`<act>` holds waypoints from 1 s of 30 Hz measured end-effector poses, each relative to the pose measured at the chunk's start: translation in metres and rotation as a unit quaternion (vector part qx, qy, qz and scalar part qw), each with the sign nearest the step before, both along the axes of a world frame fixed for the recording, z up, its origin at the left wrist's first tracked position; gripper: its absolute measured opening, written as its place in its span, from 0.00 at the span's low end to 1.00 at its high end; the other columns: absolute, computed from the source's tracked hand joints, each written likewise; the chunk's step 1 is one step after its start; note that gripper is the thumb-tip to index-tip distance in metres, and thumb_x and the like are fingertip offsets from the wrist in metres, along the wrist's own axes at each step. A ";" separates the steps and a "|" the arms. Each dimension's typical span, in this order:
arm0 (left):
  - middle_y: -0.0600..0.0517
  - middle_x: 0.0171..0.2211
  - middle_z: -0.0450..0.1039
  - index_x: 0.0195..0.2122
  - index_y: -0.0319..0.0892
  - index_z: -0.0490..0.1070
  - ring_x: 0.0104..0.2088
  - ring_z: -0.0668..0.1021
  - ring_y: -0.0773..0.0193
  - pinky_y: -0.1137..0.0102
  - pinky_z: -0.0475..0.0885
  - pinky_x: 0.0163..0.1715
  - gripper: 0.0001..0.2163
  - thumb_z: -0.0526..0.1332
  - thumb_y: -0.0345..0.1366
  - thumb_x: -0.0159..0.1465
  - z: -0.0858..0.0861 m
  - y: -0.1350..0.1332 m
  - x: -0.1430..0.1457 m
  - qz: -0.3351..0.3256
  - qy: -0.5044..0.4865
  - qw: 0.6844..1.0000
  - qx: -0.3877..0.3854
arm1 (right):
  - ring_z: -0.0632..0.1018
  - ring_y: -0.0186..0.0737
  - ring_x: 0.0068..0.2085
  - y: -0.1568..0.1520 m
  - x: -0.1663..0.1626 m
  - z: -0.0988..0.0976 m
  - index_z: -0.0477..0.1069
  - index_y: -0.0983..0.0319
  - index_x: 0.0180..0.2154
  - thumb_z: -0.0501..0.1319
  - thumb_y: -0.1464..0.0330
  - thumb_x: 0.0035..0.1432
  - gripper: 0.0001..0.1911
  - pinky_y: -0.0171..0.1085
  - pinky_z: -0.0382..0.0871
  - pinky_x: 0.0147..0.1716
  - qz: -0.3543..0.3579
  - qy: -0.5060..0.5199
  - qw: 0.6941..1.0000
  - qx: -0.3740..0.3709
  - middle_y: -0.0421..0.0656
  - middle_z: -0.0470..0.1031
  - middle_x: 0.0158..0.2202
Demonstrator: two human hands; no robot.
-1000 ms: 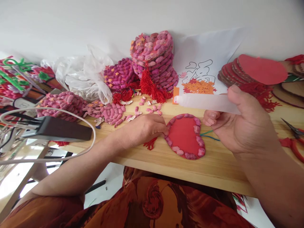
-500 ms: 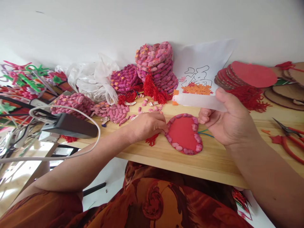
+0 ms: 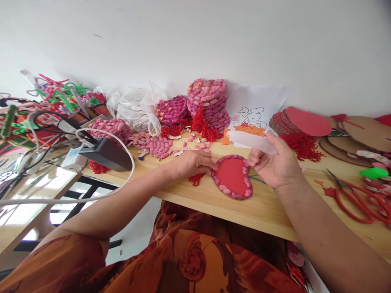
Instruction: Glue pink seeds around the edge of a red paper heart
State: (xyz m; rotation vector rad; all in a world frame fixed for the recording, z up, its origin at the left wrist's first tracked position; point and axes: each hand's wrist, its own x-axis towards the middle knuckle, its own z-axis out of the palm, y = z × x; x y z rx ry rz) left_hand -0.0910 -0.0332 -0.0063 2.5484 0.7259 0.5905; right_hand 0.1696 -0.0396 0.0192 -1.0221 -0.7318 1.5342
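Observation:
A red heart-shaped card (image 3: 232, 177) lies on the wooden table, edged with pink-dyed peanut shells and bare red in the middle. My left hand (image 3: 193, 165) has its fingers closed on the card's left edge, the fingertips against the shells there. Raised above the card's upper right, my right hand (image 3: 275, 162) grips a whitish translucent glue bottle (image 3: 249, 140) with an orange cap end pointing left. A red tassel (image 3: 196, 179) shows below my left hand. Loose pink peanut shells (image 3: 192, 140) lie beyond it.
Stacked peanut-covered pieces (image 3: 208, 97) stand by the wall, beside a plastic bag (image 3: 131, 110). Orange paper stars (image 3: 250, 129) lie on a paper sheet (image 3: 259, 97). Red-handled pliers (image 3: 354, 197) are at right, near card discs (image 3: 308, 121). A black adapter (image 3: 106, 154) with cables sits left.
The view has shifted, showing more of the table's right side. Both hands keep their holds, with the bottle still raised over the table and the heart card flat.

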 end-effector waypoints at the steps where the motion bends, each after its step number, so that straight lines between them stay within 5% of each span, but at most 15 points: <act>1: 0.46 0.39 0.81 0.47 0.41 0.82 0.39 0.82 0.63 0.72 0.75 0.44 0.08 0.64 0.32 0.69 0.002 0.000 -0.001 0.006 -0.001 1.000 0.000 | 0.64 0.38 0.21 0.001 0.001 0.000 0.63 0.54 0.30 0.72 0.47 0.45 0.24 0.39 0.60 0.22 -0.001 0.000 1.000 -0.001 0.36 0.64 0.17; 7: 0.45 0.41 0.83 0.46 0.40 0.82 0.43 0.83 0.61 0.68 0.77 0.46 0.09 0.62 0.32 0.71 0.008 -0.016 -0.014 0.097 -0.041 0.994 0.034 | 0.64 0.39 0.21 0.003 0.003 -0.002 0.63 0.54 0.30 0.70 0.46 0.48 0.24 0.40 0.59 0.21 0.009 -0.008 1.000 0.027 0.36 0.62 0.17; 16: 0.44 0.47 0.81 0.59 0.40 0.73 0.49 0.80 0.59 0.63 0.77 0.50 0.19 0.55 0.22 0.69 -0.018 -0.055 -0.013 0.132 -0.077 0.985 0.080 | 0.63 0.37 0.21 0.006 0.004 -0.005 0.68 0.56 0.28 0.71 0.52 0.48 0.19 0.37 0.60 0.20 -0.024 0.020 0.999 -0.005 0.37 0.63 0.17; 23: 0.46 0.42 0.82 0.51 0.39 0.78 0.44 0.81 0.60 0.65 0.77 0.47 0.10 0.61 0.29 0.71 -0.017 -0.051 -0.005 0.156 -0.067 0.979 0.113 | 0.63 0.38 0.21 0.007 0.006 -0.006 0.70 0.56 0.28 0.69 0.54 0.53 0.15 0.38 0.60 0.19 -0.014 0.016 1.000 -0.013 0.38 0.63 0.18; 30: 0.45 0.43 0.81 0.45 0.40 0.81 0.46 0.80 0.60 0.67 0.75 0.47 0.08 0.62 0.30 0.71 -0.010 -0.037 0.003 0.105 -0.049 0.991 0.074 | 0.63 0.38 0.21 0.005 0.002 -0.002 0.70 0.57 0.27 0.66 0.55 0.57 0.15 0.39 0.62 0.18 -0.016 0.018 0.999 -0.044 0.39 0.61 0.17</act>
